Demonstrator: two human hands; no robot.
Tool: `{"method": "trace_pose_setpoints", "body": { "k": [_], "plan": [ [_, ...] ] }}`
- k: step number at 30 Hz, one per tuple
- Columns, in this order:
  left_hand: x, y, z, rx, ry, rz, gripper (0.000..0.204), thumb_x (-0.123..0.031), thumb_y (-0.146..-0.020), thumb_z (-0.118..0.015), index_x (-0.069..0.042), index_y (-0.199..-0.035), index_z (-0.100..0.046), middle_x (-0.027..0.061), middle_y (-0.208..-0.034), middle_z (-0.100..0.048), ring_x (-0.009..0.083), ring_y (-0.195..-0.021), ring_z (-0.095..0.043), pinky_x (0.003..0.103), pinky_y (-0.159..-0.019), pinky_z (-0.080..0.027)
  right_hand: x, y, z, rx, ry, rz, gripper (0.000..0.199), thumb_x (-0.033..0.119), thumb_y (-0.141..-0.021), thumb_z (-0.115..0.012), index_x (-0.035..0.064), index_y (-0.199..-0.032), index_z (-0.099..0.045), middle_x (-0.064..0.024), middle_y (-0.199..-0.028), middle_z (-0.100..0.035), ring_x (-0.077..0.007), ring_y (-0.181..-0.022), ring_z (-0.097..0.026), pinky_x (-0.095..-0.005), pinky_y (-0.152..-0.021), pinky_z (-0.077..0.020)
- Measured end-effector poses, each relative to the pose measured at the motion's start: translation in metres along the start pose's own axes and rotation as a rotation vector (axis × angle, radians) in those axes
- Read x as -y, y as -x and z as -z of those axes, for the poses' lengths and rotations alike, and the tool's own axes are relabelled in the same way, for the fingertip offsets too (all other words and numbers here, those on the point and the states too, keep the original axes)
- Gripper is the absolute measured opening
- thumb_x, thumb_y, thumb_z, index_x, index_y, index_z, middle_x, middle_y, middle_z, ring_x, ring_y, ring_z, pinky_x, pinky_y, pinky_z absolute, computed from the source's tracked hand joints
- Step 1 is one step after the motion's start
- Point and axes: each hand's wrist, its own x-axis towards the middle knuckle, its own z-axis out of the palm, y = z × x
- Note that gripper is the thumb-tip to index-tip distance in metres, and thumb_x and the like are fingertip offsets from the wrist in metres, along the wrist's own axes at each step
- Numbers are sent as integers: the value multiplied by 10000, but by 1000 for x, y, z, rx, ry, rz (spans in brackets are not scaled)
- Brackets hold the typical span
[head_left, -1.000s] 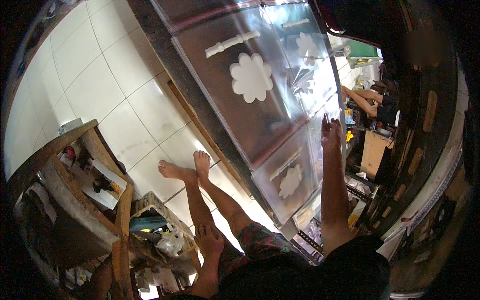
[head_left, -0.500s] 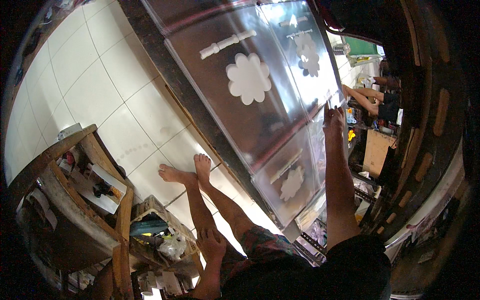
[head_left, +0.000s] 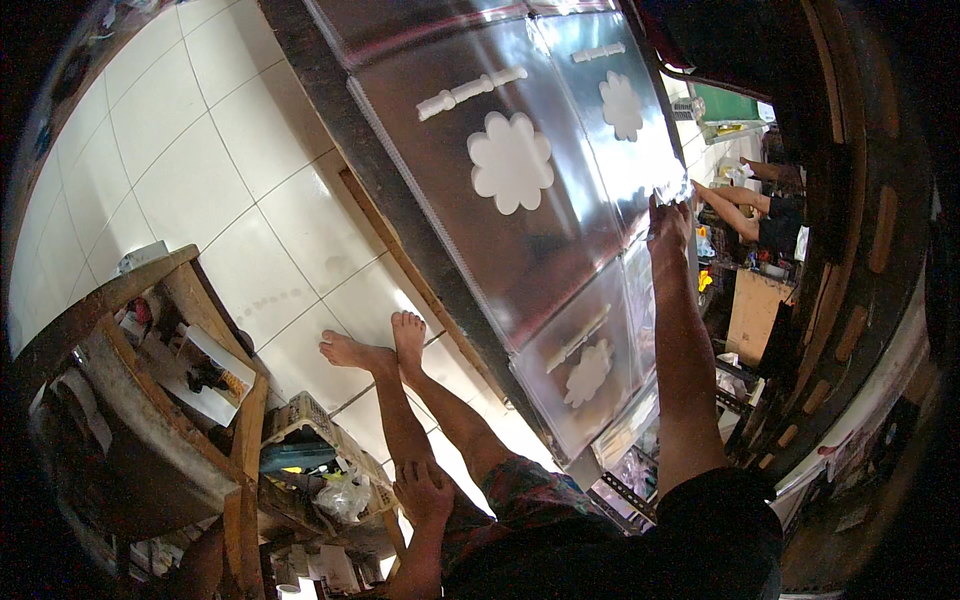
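A shiny clear plastic sheet (head_left: 430, 170) lies spread over the dark table, with white scalloped flower shapes and white bars on it. The largest flower (head_left: 511, 163) sits below a bar (head_left: 471, 92); a smaller flower (head_left: 621, 106) is farther right. My right hand (head_left: 668, 222) reaches to the sheet's right side, its fingers closed on crumpled clear plastic there. Bright glare partly hides the fingertips. My left hand (head_left: 423, 493) rests on my bent leg, holding nothing, fingers apart and draped over the knee.
The table's dark edge (head_left: 385, 215) borders the sheet on the left, beside white floor tiles (head_left: 230, 150). At lower left stand a wooden shelf unit (head_left: 150, 380) and a plastic crate (head_left: 340, 445) holding bags. Beyond the right side show another person's legs (head_left: 735, 210) and a cardboard box (head_left: 757, 315).
At the far right, the flower and bar that appeared doubled now appear single. The plastic at my right hand is more bunched up. My left hand stays on the leg.
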Motion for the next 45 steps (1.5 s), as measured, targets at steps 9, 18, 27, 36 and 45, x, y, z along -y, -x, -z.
{"method": "trace_pose_setpoints", "body": {
  "k": [9, 18, 27, 36, 45],
  "plan": [
    [-5, -1, 13, 71, 34, 41, 501, -334, -850, -680, -49, -1251, -585, 220, -1406, -503, 420, -1381, -398, 609, -1123, -312, -9, -13, 0, -99, 94, -36, 581, -106, -886, -568, 33, -1421, -387, -197, -1261, -525, -311, -1035, -656, -374, -880, -599],
    [-3, -3, 11, -27, 5, -35, 414, -302, -892, -646, -16, -1190, -623, 239, -1322, -565, 443, -1296, -476, 602, -1058, -379, -6, 27, 31, 129, 1222, 855, 295, 67, -896, -607, 23, -1181, -671, -217, -1284, -634, -353, -1246, -588, -437, -1080, -448],
    [-6, -9, 37, 8, 44, -28, 433, -302, -878, -657, -26, -1210, -629, 230, -1318, -569, 436, -1284, -483, 592, -1047, -389, -19, 51, 21, 205, 1131, 700, 270, -3, -959, -538, -10, -1208, -644, -151, -1231, -650, -253, -1127, -634, -339, -952, -514],
    [34, 11, -40, -326, -114, -160, 472, -359, -859, -621, -32, -1198, -659, 221, -1276, -597, 398, -1261, -526, 535, -1029, -428, 16, 216, -67, 381, 727, 597, 343, 20, -1028, -433, -45, -1336, -568, -172, -1351, -607, -280, -1282, -555, -388, -1096, -415],
    [-45, 52, 93, 40, 395, -57, 411, -335, -949, -551, -25, -1207, -630, 259, -1221, -622, 439, -1141, -614, 526, -994, -483, 72, 478, -142, 1377, 317, -105, 252, 69, -1051, -482, -14, -1277, -558, -109, -1078, -665, -163, -884, -666, -302, -811, -555]
  ]
}}
